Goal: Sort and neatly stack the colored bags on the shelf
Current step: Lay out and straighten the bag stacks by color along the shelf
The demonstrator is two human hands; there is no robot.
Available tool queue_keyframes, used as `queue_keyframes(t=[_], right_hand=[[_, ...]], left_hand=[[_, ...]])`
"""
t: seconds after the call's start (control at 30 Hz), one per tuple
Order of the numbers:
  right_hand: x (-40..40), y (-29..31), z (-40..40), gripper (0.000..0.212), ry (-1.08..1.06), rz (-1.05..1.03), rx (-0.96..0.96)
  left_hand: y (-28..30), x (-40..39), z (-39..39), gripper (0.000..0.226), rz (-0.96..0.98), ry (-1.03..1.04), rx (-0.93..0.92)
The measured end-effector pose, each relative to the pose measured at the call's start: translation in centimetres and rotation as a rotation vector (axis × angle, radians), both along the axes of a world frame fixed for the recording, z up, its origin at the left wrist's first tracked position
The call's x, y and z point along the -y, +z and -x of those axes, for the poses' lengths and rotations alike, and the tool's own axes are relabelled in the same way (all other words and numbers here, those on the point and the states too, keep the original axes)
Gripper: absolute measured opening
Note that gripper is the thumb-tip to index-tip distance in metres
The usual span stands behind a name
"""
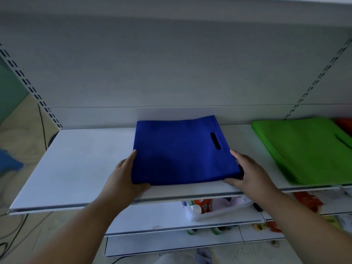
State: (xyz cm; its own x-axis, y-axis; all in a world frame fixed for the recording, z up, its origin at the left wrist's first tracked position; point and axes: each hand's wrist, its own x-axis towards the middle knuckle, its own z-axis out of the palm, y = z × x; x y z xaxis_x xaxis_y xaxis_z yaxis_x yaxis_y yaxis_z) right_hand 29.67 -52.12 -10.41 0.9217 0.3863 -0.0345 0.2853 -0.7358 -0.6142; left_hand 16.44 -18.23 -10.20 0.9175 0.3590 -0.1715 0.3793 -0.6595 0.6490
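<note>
Head view: a stack of blue bags lies flat on the white shelf at the centre of the frame, its far edge against the shelf's back panel and its cut-out handle slot toward the right side. The left hand grasps the stack's near left corner, fingers running along the left edge and thumb curled round the front edge. The right hand grasps the near right corner in the same way, fingers along the right edge and thumb at the front. To the right of the frame, apart from the blue stack, a stack of green bags rests on the same shelf, with something red-orange just behind it at the frame's right edge. Lower in the frame, a shelf below carries a clear plastic tray of mixed small items, too blurred to name.
</note>
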Motion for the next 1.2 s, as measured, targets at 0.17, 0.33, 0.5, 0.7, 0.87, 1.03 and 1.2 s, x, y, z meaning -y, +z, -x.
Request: queue_keyframes(t=[0.17, 0.33, 0.5, 0.7, 0.87, 1.03, 1.2], right_hand=[[-0.3, 1.4, 0.8, 0.104, -0.094, -0.097, -0.176], [-0.8, 1.3, -1.5, 0.104, -0.259, -0.363, -0.534], [-2.3, 0.6, -6.3, 0.101, -0.292, -0.333, -0.659], [-6.1, 1.0, -9.8, 0.066, -0.306, -0.293, -0.565], [-6.2, 0.5, -10.2, 0.043, -0.301, -0.319, -0.483], [-6.1, 0.9, -9.1, 0.02, -0.232, -0.36, -0.287], [-6.1, 0.7, -10.0, 0.031, -0.321, -0.397, -0.512]], left_hand=[[0.7, -0.5, 0.0, 0.092, 0.178, -0.079, 0.014], [1.9, -0.7, -1.0, 0.057, 0.591, 0.214, -0.002], [2.4, -2.2, -5.6, 0.029, 0.768, 0.365, -0.102], [2.6, -1.8, -9.7, 0.015, 0.66, 0.356, -0.127], [2.2, -1.4, -10.0, 0.036, 0.634, 0.399, -0.066], [2.3, -1.2, -9.7, 0.036, 0.723, 0.442, -0.036], [3.2, -2.0, -10.9, 0.023, 0.651, 0.436, -0.179]])
